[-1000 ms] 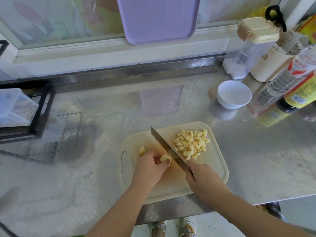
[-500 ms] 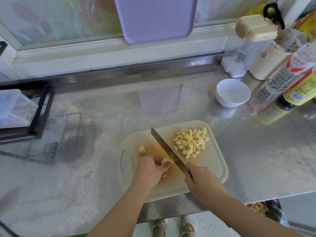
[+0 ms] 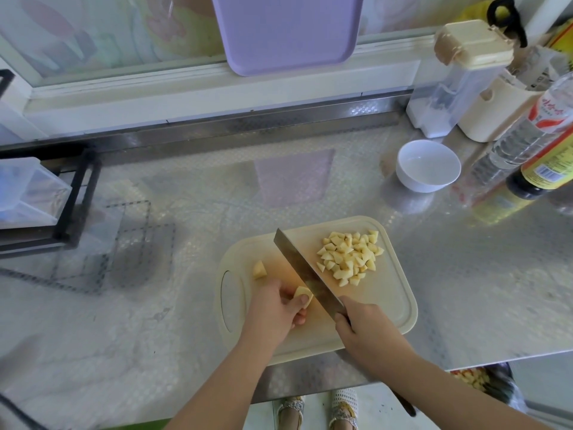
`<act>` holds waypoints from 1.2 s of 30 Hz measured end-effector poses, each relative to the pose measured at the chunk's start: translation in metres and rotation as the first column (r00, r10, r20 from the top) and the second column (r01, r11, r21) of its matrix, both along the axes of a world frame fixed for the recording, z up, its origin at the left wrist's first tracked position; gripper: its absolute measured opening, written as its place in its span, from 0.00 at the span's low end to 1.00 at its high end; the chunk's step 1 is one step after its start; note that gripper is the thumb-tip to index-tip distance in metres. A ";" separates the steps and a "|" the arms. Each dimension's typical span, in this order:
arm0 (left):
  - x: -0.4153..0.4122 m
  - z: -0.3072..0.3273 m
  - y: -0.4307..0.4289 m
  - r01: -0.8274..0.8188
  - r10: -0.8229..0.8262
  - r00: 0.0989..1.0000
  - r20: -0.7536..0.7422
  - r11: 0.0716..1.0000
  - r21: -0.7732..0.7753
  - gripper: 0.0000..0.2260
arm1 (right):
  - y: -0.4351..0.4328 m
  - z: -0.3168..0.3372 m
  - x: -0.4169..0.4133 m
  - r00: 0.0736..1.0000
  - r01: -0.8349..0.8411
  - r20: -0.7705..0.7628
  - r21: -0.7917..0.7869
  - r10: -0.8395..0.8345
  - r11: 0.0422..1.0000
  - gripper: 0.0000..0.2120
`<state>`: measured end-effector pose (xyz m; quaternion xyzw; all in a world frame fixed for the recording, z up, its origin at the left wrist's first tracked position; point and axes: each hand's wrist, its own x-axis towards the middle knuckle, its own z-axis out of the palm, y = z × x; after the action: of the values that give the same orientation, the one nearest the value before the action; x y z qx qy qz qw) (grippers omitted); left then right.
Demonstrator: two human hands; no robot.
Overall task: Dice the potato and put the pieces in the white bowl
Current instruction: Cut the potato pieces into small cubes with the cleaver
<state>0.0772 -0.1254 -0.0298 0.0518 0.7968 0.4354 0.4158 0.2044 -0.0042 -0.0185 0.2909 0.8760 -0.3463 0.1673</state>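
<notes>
- Left hand (image 3: 276, 308) pinches a potato chunk (image 3: 303, 293) on the cream plastic board (image 3: 387, 305).
- Right hand (image 3: 366, 332) is wrapped round the steel cleaver (image 3: 305, 271) handle.
- Diced cubes (image 3: 350, 257) are piled right of the blade; the round white bowl (image 3: 428, 167) is further right, apart.
- Bottle label (image 3: 548, 116) print: unreadable.

Cutting board (image 3: 387, 305) sat near front edge of tabletop (image 3: 155, 321), roughly centre. Diced pile (image 3: 348, 257) on board's far right part. Knife (image 3: 302, 268) ran diagonally across board, blade just left of pile, handle in right hand (image 3: 366, 330) at board's near side. Left hand (image 3: 273, 311) on board, left of blade, held potato piece (image 3: 302, 294) right beside it. Loose chunk (image 3: 259, 270) behind left hand. Bowl (image 3: 412, 181) back-right of board, well apart. Bottles (image 3: 521, 141) right of bowl, lidded container (image 3: 455, 79) behind it. Rack (image 3: 77, 197) far left. Tray (image 3: 288, 29) propped at back, centre.
</notes>
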 end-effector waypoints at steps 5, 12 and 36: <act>0.001 -0.002 -0.001 0.013 -0.013 1.000 -0.019 1.000 0.004 0.05 | 0.000 -0.003 -0.009 0.999 -0.028 0.035 0.002 0.028 1.000 0.10; 0.001 -0.006 -0.002 0.014 -0.014 1.000 -0.028 1.000 0.000 0.06 | -0.003 -0.001 -0.016 0.992 -0.100 0.085 0.060 0.095 0.993 0.07; 0.002 -0.015 -0.002 0.146 -0.201 0.877 -0.437 0.977 -0.157 0.11 | 0.017 0.000 -0.004 0.998 -0.059 0.019 0.080 0.058 0.995 0.10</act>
<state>0.0791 -0.1269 -0.0443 0.1974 0.8880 0.3241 0.2598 0.2006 0.0129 -0.0182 0.2745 0.8960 -0.3034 0.1727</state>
